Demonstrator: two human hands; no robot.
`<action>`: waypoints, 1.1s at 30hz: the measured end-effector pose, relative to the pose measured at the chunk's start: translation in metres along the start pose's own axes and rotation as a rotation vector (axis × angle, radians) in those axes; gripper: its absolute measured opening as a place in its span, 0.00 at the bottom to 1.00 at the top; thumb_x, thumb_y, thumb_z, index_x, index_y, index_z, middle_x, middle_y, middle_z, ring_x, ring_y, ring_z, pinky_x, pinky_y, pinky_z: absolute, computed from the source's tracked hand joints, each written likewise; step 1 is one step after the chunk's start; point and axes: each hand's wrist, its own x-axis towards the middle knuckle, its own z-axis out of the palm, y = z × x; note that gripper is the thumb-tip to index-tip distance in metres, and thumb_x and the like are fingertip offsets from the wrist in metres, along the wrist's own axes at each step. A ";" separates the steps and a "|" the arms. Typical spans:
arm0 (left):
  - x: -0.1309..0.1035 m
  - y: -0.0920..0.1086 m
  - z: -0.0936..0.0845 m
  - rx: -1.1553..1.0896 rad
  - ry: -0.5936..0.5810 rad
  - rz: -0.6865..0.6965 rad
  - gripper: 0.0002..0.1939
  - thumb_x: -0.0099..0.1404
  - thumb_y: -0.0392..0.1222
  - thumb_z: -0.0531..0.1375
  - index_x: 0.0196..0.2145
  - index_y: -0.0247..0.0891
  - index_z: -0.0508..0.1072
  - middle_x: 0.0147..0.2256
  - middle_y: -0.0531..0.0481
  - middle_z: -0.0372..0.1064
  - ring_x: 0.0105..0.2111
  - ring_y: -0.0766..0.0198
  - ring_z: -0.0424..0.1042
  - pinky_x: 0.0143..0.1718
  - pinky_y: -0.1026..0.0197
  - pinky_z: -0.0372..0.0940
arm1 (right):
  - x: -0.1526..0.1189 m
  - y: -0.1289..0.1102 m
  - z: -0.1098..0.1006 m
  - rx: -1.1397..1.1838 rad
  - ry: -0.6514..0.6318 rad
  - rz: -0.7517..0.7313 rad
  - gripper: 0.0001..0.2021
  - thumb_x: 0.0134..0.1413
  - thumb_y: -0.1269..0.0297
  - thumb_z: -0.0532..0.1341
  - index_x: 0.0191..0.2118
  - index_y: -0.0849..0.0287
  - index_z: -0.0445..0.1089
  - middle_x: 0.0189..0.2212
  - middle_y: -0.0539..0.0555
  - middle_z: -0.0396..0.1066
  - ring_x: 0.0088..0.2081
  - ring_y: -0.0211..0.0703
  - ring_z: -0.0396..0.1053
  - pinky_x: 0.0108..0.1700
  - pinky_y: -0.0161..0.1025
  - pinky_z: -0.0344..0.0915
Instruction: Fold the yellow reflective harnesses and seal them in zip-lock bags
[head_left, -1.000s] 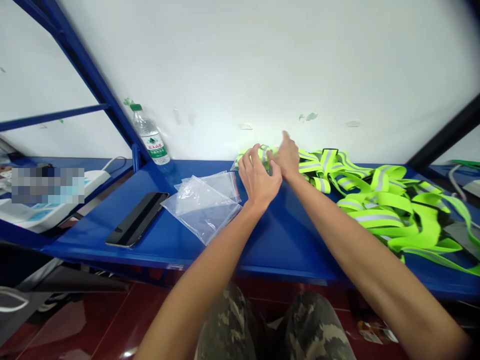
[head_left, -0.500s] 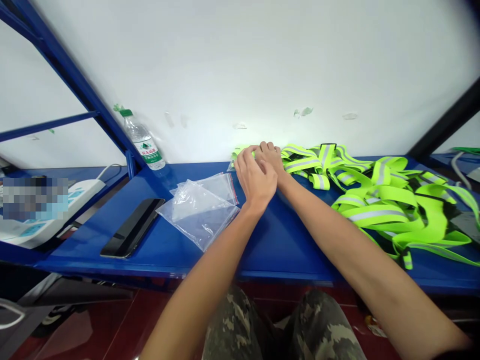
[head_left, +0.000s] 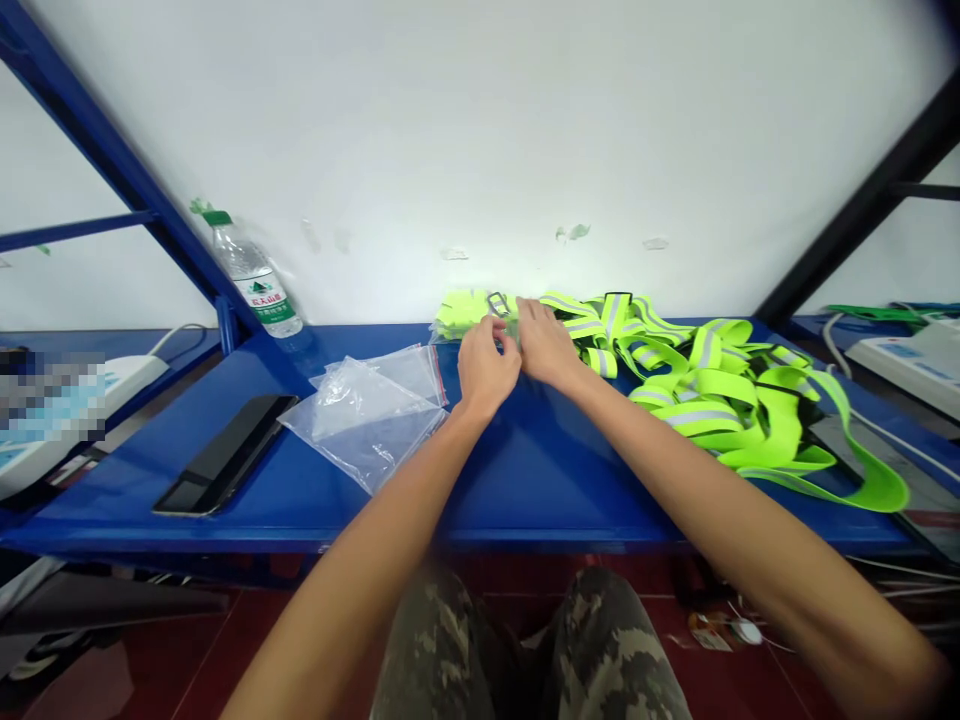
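Observation:
A clear plastic bag holding folded neon-yellow reflective straps with a buckle (head_left: 466,312) lies at the back of the blue table, against the wall. My left hand (head_left: 486,368) is curled at its near edge, thumb and forefinger bent toward each other on the plastic. Beside it, my right hand (head_left: 546,342) rests over the bag's right end, with its fingers closed together and bent down onto it; the fingertips are partly hidden. Several flat clear zip bags (head_left: 375,405) lie overlapping to the left of my hands. Loose neon-yellow reflective straps (head_left: 720,400) are heaped on the right.
A black phone (head_left: 225,455) lies left of the zip bags. A water bottle (head_left: 259,280) with a green cap stands at the back left by the blue frame (head_left: 142,170). White devices with cables sit on both sides beyond the table (head_left: 562,490).
My hands have drawn apart slightly, uncovering more of the bagged straps and their buckle. The camera view has shifted to the right.

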 end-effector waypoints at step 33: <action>-0.013 -0.009 0.010 0.053 -0.441 0.155 0.18 0.59 0.30 0.55 0.46 0.37 0.73 0.41 0.44 0.76 0.42 0.57 0.76 0.47 0.56 0.70 | -0.057 0.034 -0.008 0.083 -0.018 0.204 0.17 0.59 0.70 0.53 0.50 0.61 0.73 0.44 0.61 0.77 0.48 0.55 0.73 0.49 0.47 0.66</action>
